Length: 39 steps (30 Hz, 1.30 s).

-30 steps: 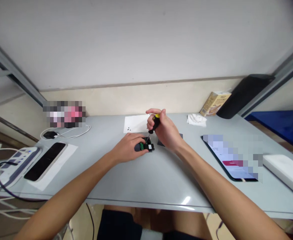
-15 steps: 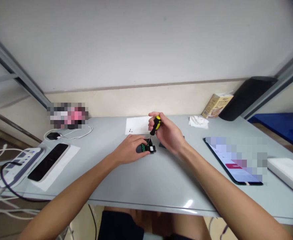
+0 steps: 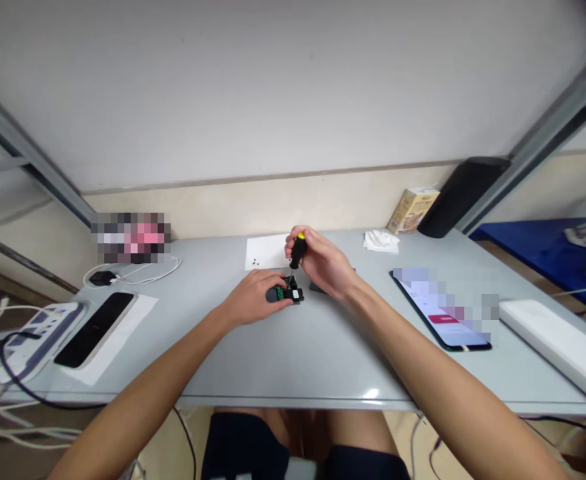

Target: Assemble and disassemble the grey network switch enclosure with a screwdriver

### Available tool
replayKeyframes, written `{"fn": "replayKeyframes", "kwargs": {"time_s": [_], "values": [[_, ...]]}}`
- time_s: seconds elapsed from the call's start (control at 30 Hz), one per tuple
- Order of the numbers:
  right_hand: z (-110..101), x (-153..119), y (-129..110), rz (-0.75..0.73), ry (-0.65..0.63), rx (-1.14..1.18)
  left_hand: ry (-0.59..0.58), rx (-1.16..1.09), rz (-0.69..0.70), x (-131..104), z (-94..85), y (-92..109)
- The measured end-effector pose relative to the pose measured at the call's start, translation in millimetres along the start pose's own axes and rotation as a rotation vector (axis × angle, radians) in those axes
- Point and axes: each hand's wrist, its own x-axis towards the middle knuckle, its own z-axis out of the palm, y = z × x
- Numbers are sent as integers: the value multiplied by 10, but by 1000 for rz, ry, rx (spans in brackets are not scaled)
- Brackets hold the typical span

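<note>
My left hand (image 3: pixel 253 298) is closed around a small black device (image 3: pixel 295 294) and holds it on the desk. A green circuit board (image 3: pixel 280 293) shows in the opened device. My right hand (image 3: pixel 330 263) grips a black and yellow screwdriver (image 3: pixel 299 251) with the fingers wrapped round its handle. Its shaft points down into the device near my left fingertips; whether the tip sits in a screw is too small to tell. A dark flat piece (image 3: pixel 317 287) lies partly hidden under my right hand. Behind the device, several tiny black pieces (image 3: pixel 255 262) rest on white paper (image 3: pixel 267 247).
A phone (image 3: pixel 95 330) on paper, a power strip (image 3: pixel 33 343) and cables are at left. To the right lie a lit tablet-like screen (image 3: pixel 437 313) and a long white block (image 3: pixel 547 340). Crumpled tissue (image 3: pixel 381 241), a yellow carton (image 3: pixel 413 210) and a black cylinder (image 3: pixel 465 197) stand along the back.
The view has shifted a little, showing more of the right side. Less yellow of the screwdriver handle shows now, as if it has turned or tilted. Both hands keep their holds.
</note>
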Motion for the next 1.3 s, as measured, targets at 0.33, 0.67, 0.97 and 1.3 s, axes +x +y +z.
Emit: {"fn": "replayKeyframes", "kwargs": {"time_s": [0.33,0.67,0.97,1.3], "values": [[13,6,45,-22,75,-25,-16,44,14,2,-17,3],[-15,3,18,-62,99,-99,8,68,50,-19,-1,-26],[45,-21,73,-106,62,-204,7,58,44,-21,-10,-14],[104,-43,40,-19,36,-86,2,40,27,-11,0,1]]}}
